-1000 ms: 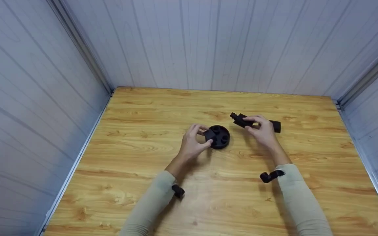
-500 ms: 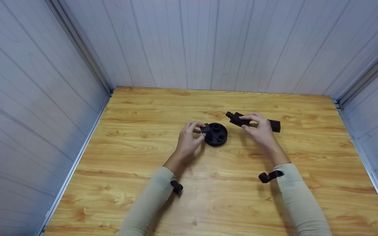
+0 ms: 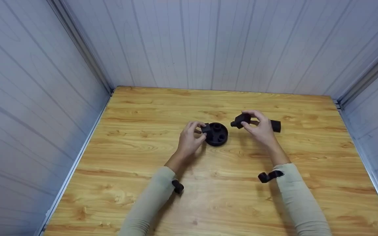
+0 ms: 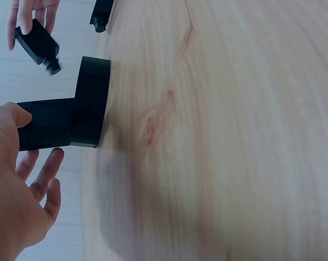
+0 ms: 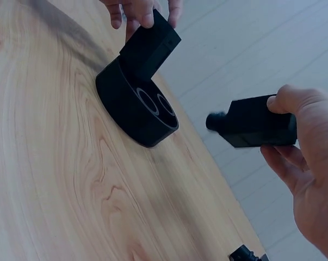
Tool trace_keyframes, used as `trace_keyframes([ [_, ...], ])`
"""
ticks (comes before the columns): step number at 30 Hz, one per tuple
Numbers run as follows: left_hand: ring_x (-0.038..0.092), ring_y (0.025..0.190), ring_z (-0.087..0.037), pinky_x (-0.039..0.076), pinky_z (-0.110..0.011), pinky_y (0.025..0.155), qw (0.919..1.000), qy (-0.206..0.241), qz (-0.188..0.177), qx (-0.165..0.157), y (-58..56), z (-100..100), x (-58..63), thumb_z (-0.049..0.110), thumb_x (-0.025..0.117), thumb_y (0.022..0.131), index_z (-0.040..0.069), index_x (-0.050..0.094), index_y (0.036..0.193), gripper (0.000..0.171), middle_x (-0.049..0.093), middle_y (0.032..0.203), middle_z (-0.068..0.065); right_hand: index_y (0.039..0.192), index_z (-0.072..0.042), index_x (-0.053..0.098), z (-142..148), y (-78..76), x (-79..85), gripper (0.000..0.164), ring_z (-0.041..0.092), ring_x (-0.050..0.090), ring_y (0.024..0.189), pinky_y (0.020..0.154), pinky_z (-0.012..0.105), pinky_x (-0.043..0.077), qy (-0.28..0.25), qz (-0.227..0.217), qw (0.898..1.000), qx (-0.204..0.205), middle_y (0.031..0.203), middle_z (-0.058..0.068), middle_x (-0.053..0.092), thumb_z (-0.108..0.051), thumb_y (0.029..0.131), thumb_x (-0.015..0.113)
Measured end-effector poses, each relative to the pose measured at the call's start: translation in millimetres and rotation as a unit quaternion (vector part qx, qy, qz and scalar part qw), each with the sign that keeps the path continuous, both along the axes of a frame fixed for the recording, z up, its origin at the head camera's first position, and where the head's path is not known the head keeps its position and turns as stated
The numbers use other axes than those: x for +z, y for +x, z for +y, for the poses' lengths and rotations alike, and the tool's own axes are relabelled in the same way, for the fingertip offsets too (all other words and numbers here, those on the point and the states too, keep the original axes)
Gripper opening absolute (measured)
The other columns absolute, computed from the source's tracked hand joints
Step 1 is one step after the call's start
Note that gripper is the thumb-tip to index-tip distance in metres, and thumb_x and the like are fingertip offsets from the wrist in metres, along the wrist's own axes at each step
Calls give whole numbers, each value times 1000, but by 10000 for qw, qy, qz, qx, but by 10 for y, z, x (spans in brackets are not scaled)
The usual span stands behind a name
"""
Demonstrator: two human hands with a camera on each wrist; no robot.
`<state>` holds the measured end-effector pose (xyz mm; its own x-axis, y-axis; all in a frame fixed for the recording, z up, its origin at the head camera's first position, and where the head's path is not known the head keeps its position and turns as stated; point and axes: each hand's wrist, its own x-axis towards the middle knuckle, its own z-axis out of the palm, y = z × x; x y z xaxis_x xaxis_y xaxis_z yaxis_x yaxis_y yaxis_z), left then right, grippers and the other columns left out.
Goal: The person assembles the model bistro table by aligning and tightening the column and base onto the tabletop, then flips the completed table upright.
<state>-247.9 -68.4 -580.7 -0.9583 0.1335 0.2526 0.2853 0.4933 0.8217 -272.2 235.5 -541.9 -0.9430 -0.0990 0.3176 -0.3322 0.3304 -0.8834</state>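
My left hand [image 3: 190,139] pinches a black rectangular block [image 3: 206,130] that stands in a round black holder [image 3: 222,141]. In the right wrist view two ring-shaped sockets [image 5: 148,101] show in the holder beside the block [image 5: 151,45]. Up in the air to the right, my right hand [image 3: 262,129] grips a black bottle-shaped block [image 3: 243,119] between thumb and fingers. Its narrow stepped neck [image 5: 216,122] points left towards the holder [image 5: 134,117], and the two are apart. Behind the right hand lies another black piece [image 3: 275,126], partly hidden; its neck [image 4: 100,25] shows in the left wrist view.
The wood-grain table [image 3: 136,137] lies under everything. Pale panelled walls [image 3: 195,46] close it in at the back and both sides. A small black camera is strapped to each forearm sleeve [image 3: 292,183].
My right hand has turned the bottle-shaped block, so its neck now points more level to the left. My left hand, with the holder and its block, has shifted slightly left and away.
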Motion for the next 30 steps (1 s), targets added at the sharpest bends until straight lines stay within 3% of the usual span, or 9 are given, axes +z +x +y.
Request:
trace_keyframes([
  [7,80,111,-31,67,-49,99,10000,27,63,26,-9,2,-8,10,76,104,13,74,130,26,69,133,-14,132,8,77,-96,23,11,36,-3,66,114,98,15,62,-185,141,9997,95,136,30,74,10,96,81],
  [12,82,106,-31,70,-41,93,9997,253,-17,-58,-25,1,-20,7,76,103,11,73,129,26,69,131,-15,132,7,78,-185,52,30,35,-6,66,114,97,16,62,-67,141,9994,305,136,31,74,6,98,82],
  [19,82,109,-31,68,-42,97,9985,436,-264,-207,-49,-14,-29,8,75,106,12,72,132,27,68,134,-16,136,1,78,-272,76,40,37,-3,67,118,98,17,61,47,-24,9978,668,138,23,75,1,100,82],
  [30,83,109,-33,68,-42,98,9977,573,-206,-281,-110,-40,-79,7,73,107,9,72,133,26,68,136,-18,136,0,80,-350,74,-60,36,-2,67,117,94,14,61,122,-61,9974,713,138,23,77,-1,100,83],
])
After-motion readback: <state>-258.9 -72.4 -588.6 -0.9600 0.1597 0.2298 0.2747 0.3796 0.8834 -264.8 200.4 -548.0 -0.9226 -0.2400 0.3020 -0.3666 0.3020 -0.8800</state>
